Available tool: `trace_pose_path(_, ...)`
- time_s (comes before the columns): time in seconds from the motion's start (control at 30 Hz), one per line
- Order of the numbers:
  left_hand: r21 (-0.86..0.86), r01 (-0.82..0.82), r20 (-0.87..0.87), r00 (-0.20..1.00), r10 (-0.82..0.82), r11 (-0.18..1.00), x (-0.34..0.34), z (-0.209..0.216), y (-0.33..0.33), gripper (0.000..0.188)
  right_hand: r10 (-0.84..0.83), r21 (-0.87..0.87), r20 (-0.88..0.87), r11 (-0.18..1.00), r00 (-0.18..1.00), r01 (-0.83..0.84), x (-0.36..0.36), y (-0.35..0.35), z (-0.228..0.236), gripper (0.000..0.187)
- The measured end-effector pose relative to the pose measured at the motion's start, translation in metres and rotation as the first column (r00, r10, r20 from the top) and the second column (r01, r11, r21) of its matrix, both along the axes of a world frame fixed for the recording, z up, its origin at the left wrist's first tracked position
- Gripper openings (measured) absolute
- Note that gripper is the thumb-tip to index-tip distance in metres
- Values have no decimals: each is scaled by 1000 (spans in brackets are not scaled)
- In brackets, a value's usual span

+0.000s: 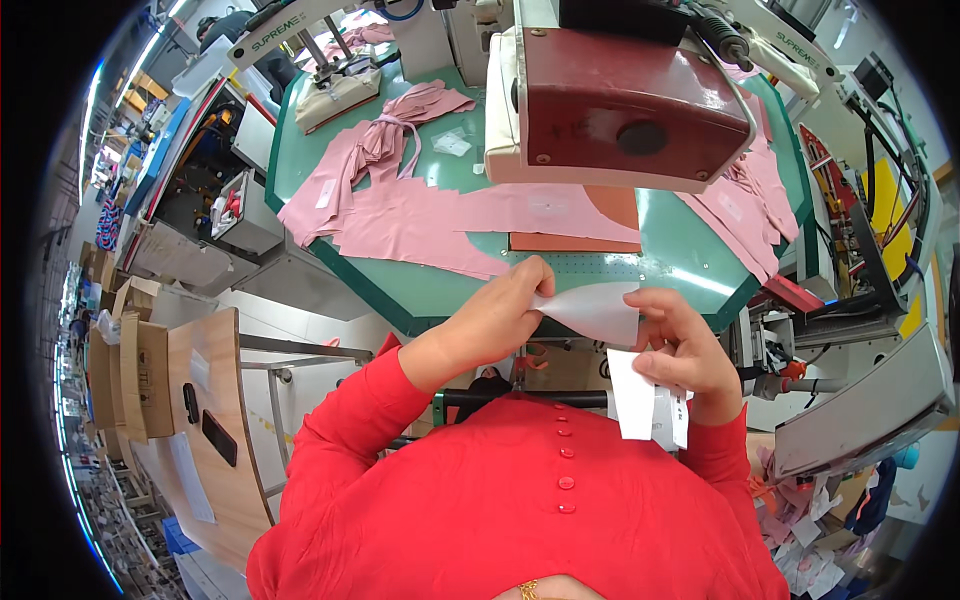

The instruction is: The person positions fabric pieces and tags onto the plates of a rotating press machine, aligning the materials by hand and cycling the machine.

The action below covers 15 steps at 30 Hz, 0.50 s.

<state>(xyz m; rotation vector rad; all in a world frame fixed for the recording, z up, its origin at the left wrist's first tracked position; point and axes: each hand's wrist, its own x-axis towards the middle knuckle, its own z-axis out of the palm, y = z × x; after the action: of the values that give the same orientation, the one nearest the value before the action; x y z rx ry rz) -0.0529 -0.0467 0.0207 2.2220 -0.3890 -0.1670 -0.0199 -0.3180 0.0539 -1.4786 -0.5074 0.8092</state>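
My left hand (505,315) pinches one end of a thin translucent white sheet (598,308) between thumb and fingers. The sheet is stretched and slightly twisted between both hands, above the table's near edge. At its other end, my right hand (692,350) touches it with the upper fingers. A stack of white paper labels (632,395) hangs from that same hand, gripped by thumb and fingers. Just beyond my hands, a pink fabric piece (400,225) lies flat, part of it across an orange-brown pad (628,207). A small pale patch (547,206) shows on the fabric there.
A press with a dark red head (630,110) overhangs the green table (440,290). Pink fabric piles lie left (345,165) and right (745,205). A cream pressing block (338,100) stands at the back left. A wooden side table (205,400) carries a phone (219,438) and cardboard boxes (145,375).
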Motion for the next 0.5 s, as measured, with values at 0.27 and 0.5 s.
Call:
trace_pose_path(0.27,-89,13,-53,998,-18,996,1,14,-4,44,111,-87,476,993,872,-79,0,8,1,62)
trace_pose_path(0.5,-613,-154,-243,970,0,775,25,4,16,53,-32,-262,402,953,915,149,16,16,-1,57)
